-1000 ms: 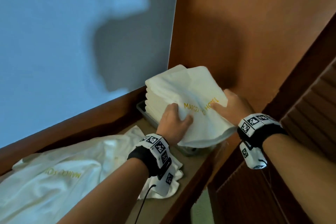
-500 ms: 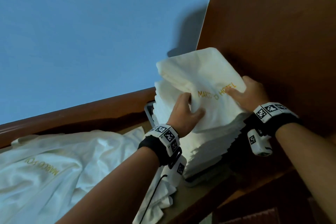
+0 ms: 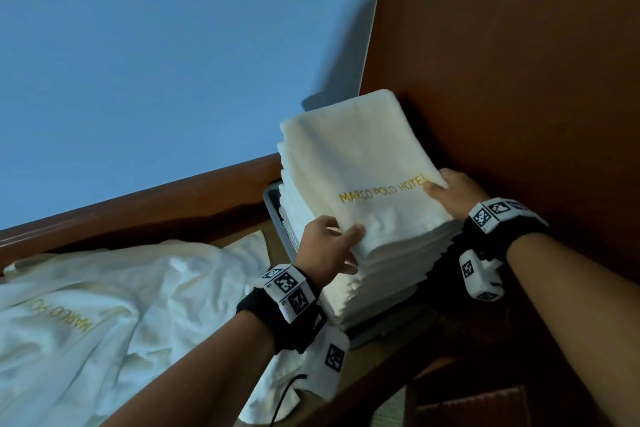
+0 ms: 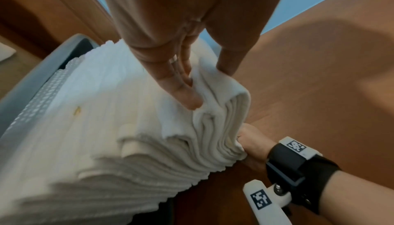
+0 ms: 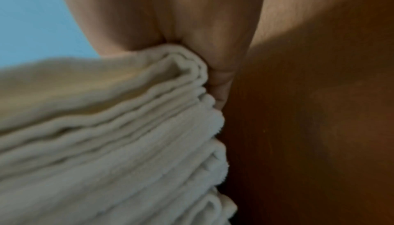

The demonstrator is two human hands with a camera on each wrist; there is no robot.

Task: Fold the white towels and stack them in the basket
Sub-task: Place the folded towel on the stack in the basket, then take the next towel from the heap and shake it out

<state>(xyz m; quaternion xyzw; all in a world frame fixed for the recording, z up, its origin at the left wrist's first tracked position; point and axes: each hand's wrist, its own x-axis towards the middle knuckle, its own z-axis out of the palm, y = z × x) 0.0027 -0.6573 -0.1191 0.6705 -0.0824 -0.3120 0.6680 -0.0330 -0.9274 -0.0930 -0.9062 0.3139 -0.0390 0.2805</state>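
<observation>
We pinch the folded white embroidered towel [image 3: 363, 184] w/ left hand [image 3: 325, 246] & right hand [image 3: 453, 194], thumbs on top, atop the tall stack in the grey plastic basket [image 3: 273, 204]; crumpled white towels [image 3: 121, 305] remain unfolded.

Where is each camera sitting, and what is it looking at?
Head: worn on the head, looking down at the folded towel atop the stack in the grey basket, with both forearms, the left hand and the right hand.
Left wrist: looks along the left palm at the stack; the right hand shows too.
Right wrist: close under the right hand's fingers, beside the wooden panel.
All three views share the top towel.
</observation>
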